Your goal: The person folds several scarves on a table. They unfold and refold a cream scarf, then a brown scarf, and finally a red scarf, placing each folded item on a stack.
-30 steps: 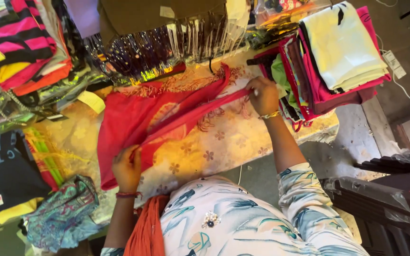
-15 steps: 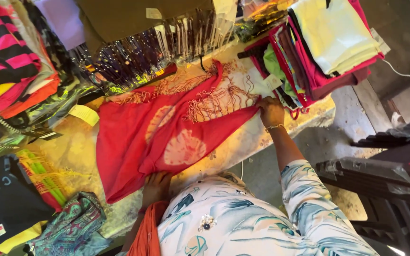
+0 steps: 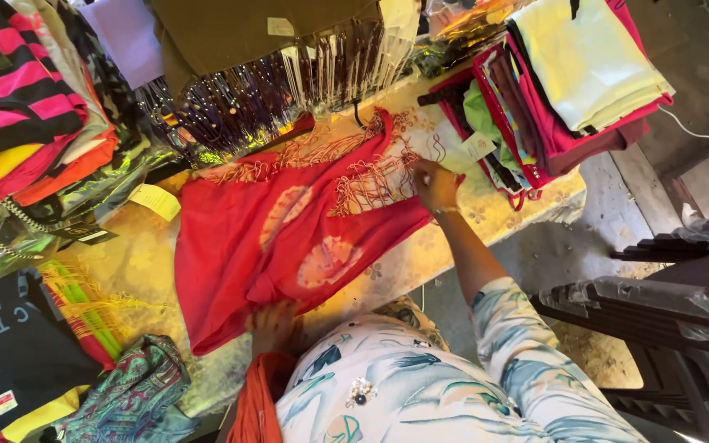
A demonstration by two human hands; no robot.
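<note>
Right hand (image 3: 435, 184) moved up one red scarf (image 3: 289, 238).

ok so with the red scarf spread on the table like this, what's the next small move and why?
Probably slide the right hand outward to smooth the fringed corner. The red scarf lies mostly flat, but its fringe is bunched there, while the left hand already pins the near edge on the table.
</note>
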